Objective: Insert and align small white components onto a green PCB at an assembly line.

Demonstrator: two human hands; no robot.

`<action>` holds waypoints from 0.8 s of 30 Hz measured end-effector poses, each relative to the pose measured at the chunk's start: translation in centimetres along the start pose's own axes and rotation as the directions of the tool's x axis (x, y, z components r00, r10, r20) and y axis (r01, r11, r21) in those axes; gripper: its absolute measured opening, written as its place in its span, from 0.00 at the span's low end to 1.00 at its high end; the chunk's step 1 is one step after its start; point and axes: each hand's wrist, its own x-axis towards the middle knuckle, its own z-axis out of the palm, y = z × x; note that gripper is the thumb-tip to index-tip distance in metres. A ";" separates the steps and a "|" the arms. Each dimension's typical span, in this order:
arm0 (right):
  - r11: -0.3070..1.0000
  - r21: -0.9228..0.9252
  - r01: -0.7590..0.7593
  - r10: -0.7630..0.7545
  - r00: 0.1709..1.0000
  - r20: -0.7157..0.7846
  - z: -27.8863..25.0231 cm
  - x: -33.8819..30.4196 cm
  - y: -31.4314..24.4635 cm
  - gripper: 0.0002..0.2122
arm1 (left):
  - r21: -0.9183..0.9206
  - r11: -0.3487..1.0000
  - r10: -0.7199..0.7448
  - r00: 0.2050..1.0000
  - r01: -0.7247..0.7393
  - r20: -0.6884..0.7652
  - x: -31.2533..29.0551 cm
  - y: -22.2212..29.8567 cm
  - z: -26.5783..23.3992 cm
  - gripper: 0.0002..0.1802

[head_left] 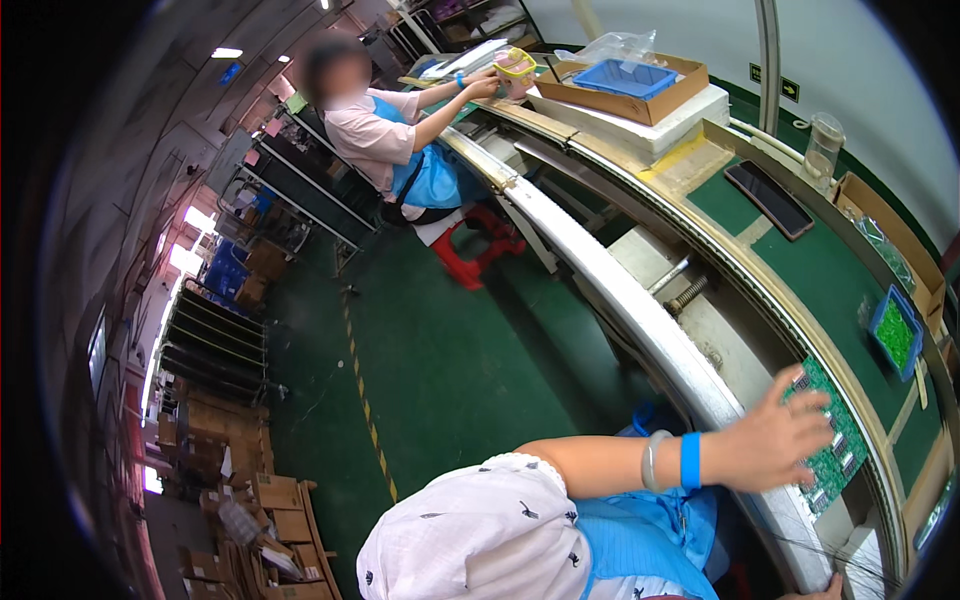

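My left hand (768, 436), with a blue band and a bangle at its wrist, reaches over a green circuit board (848, 428). Its fingers are spread across the board's near side, where several small components stand up. The board lies on the conveyor line between the rails. Only a bit of my right hand (828, 591) shows at the bottom edge, beside some thin dark wires (850, 566); its fingers are mostly cut off.
Beyond the rail are a blue bin of small green parts (895, 336), a phone (769, 199), a clear jar (823, 148) and a cardboard box (925, 285). Farther along, a blue tray (625, 78) rests in a carton. A co-worker (385, 150) sits at the line holding a pink-and-yellow container.
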 end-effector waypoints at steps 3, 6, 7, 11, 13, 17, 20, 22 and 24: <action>1.000 0.001 -0.020 0.020 1.000 -0.018 0.4 -1.6 0.3 0.21 | 0.089 0.983 -0.149 0.981 0.160 -0.121 -1.1 -4.1 -2.9 0.26; 0.932 0.226 -0.284 0.292 0.957 -0.002 2.8 -6.3 2.4 0.25 | 0.078 0.935 -0.329 0.928 0.346 -0.177 -2.2 -5.6 -3.4 0.21; 0.929 0.233 -0.286 0.295 0.955 -0.004 2.8 -6.5 2.4 0.25 | 0.021 0.903 -0.420 0.891 0.430 -0.175 -2.2 -5.8 -3.6 0.20; 0.927 0.209 -0.312 0.318 0.948 0.007 3.0 -6.5 2.4 0.25 | 0.144 0.926 -0.329 0.934 0.348 -0.138 -2.2 -5.2 -2.9 0.21; 0.928 0.201 -0.314 0.320 0.948 0.003 3.2 -6.4 2.2 0.25 | 0.153 0.926 -0.326 0.936 0.344 -0.129 -2.3 -5.4 -3.0 0.22; 0.934 0.178 -0.310 0.316 0.949 -0.004 3.3 -6.3 2.1 0.25 | 0.115 0.919 -0.367 0.925 0.376 -0.095 -2.2 -5.6 -3.3 0.23; 0.938 0.168 -0.304 0.310 0.951 -0.011 3.2 -6.4 2.2 0.25 | 0.060 0.918 -0.388 0.918 0.393 -0.083 -2.1 -5.5 -3.7 0.23; 0.940 0.162 -0.300 0.307 0.952 -0.018 3.2 -6.5 2.2 0.25 | 0.055 0.916 -0.394 0.916 0.398 -0.080 -2.1 -5.5 -3.6 0.23; 0.942 0.154 -0.298 0.305 0.952 -0.025 3.2 -6.6 2.2 0.25 | 0.050 0.914 -0.398 0.914 0.402 -0.076 -2.1 -5.6 -3.7 0.23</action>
